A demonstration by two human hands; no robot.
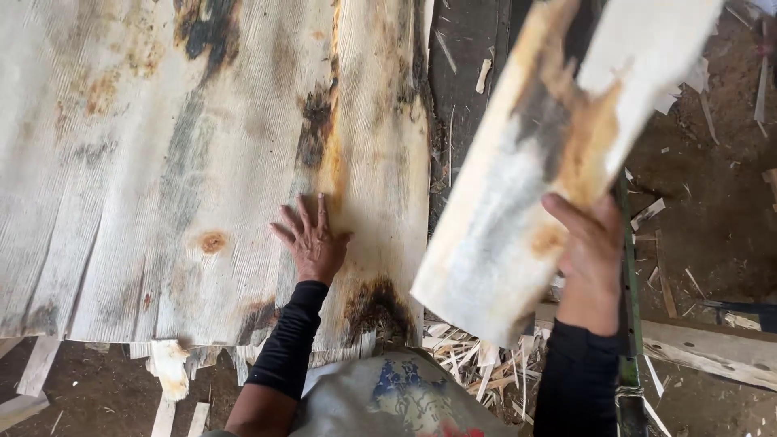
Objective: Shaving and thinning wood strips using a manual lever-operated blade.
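Veneer sheet (162,162), left of frame: thin pale wood, matt, rough ribbed grain, dark and rust stains. Veneer strip (550,154), right: same wood, blurred. Sleeves (287,348): black matt cloth.

I see a dark dirt floor (712,202) at right, littered with wood splinters (473,360); a pale timber beam (712,348) sits lower right, in daylight.
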